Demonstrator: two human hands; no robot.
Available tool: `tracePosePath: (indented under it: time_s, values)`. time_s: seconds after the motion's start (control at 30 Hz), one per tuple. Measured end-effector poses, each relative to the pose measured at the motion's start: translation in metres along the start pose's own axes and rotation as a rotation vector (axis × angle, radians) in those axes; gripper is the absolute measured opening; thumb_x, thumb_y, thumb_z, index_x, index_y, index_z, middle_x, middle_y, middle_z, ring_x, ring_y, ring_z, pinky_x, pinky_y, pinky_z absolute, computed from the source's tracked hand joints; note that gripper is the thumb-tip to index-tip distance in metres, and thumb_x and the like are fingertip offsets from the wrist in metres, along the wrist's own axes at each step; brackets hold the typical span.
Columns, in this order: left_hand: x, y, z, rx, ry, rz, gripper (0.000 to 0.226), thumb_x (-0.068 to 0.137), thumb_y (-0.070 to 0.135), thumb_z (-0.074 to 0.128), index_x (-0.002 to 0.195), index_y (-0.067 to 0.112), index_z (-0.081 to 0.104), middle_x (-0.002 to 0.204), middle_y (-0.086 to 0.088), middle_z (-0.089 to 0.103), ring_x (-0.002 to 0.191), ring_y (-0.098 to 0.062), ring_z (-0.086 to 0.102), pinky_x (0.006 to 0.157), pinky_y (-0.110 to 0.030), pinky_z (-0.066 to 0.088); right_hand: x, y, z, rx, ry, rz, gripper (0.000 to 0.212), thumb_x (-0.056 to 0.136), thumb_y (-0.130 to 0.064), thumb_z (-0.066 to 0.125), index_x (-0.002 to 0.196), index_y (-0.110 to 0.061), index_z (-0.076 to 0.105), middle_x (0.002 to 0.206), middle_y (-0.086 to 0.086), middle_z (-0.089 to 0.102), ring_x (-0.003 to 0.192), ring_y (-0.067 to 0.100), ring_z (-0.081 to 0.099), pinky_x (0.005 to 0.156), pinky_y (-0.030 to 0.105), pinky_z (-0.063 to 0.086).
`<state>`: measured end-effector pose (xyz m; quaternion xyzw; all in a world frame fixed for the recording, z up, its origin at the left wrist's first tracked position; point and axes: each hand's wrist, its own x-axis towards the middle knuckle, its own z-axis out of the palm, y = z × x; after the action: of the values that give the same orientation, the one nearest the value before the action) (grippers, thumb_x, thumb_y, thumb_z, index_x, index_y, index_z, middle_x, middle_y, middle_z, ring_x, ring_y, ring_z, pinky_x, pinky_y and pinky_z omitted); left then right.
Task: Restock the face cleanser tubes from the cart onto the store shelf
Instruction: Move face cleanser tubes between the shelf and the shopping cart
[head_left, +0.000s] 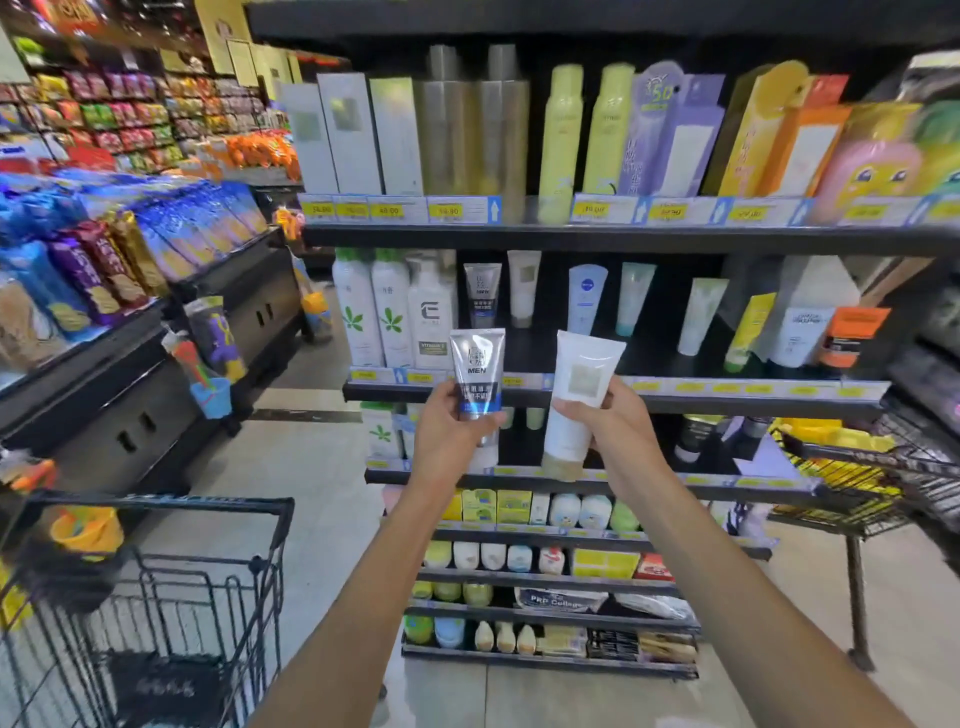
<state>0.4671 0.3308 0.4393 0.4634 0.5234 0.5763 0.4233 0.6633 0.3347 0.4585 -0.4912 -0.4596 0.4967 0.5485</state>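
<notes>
Black shelf (613, 364): upright tubes (587, 299), white bottles (389, 306).

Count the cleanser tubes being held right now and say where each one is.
2. A silver MEN tube is in the left hand; a white tube is in the right hand. Both are raised before the shelf.

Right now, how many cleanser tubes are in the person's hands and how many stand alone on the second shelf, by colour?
In hands, silver tube: 1
In hands, white tube: 1
On shelf, silver: 1
On shelf, white: 1
On shelf, white-blue: 1
On shelf, pale green: 1
On shelf, pale green-white: 1
On shelf, yellow: 1
Total: 8
</notes>
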Motion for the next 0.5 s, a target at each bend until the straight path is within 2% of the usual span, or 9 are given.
tracePosePath:
  time_s: [0.13,0.3,0.5]
  values:
    - [0.041,0.001,0.016,0.024,0.029,0.018,0.053,0.078,0.007,0.087,0.121,0.019,0.057,0.110,0.009,0.072,0.091,0.004,0.070,0.075,-0.011,0.054,0.039,-0.006,0.001,-0.010,0.027,-0.006,0.052,0.082,-0.009,0.083,0.128,-0.018,0.061,0.119,0.001,0.073,0.110,0.022,0.070,0.087,0.042,0.058]
    - [0.095,0.000,0.031,0.090,0.014,0.090,0.049,0.081,0.010,0.086,0.121,0.019,0.060,0.110,0.009,0.073,0.099,-0.006,0.070,0.084,-0.024,0.058,0.079,-0.015,0.000,-0.012,0.033,-0.026,0.048,0.086,-0.007,0.079,0.128,-0.016,0.059,0.118,0.004,0.072,0.106,0.023,0.070,0.072,0.034,0.055]
    - [0.143,0.000,0.050,0.162,0.099,0.175,0.047,0.082,0.013,0.084,0.120,0.025,0.060,0.111,0.007,0.071,0.102,-0.007,0.068,0.093,-0.031,0.057,0.113,-0.016,0.001,-0.012,0.046,-0.036,0.046,0.087,-0.004,0.078,0.127,-0.017,0.060,0.114,-0.002,0.072,0.104,0.014,0.069,0.079,0.031,0.057]
